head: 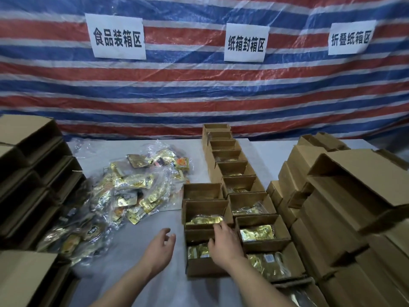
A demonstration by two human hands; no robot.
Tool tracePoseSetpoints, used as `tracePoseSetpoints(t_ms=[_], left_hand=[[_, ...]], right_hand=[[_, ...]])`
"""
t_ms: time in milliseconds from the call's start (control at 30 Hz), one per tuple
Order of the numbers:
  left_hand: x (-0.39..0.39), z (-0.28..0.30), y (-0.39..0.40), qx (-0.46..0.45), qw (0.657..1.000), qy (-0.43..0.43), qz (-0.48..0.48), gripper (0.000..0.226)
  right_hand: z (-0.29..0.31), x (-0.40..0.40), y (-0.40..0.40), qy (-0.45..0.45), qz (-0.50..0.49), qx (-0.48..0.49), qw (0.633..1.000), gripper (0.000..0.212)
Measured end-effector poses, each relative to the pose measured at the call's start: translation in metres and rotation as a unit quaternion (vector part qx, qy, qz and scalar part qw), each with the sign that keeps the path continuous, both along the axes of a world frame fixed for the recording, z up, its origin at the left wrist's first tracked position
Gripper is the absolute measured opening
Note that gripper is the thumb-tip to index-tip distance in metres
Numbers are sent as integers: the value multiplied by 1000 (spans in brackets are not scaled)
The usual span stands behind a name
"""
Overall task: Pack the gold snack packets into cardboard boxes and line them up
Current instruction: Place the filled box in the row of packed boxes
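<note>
Head view: right hand [223, 242] presses gold packet [204, 220] into cardboard box [207, 209].

Dim, even light; soft focus, wide-angle bending at edges.

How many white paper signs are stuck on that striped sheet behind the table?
3. One white sign hangs at the left, one near the middle, and one at the right of the striped tarp. None looks hidden.

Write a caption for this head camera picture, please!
Right hand reaches over open boxes holding gold packets; left hand hovers.
</note>
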State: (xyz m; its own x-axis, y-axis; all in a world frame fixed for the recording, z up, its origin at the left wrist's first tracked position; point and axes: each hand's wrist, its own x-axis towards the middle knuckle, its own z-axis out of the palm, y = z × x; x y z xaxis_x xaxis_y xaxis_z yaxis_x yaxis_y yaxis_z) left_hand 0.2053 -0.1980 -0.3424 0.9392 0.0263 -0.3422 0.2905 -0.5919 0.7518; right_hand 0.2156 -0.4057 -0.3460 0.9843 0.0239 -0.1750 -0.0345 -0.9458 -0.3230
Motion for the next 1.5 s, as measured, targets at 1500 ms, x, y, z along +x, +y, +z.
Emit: tracePoseSetpoints(t_ms=[1500], left_hand=[[13,154,402,389,893,-111,199,81]], right_hand=[[96,-6,324,-58,129,234,962,41]])
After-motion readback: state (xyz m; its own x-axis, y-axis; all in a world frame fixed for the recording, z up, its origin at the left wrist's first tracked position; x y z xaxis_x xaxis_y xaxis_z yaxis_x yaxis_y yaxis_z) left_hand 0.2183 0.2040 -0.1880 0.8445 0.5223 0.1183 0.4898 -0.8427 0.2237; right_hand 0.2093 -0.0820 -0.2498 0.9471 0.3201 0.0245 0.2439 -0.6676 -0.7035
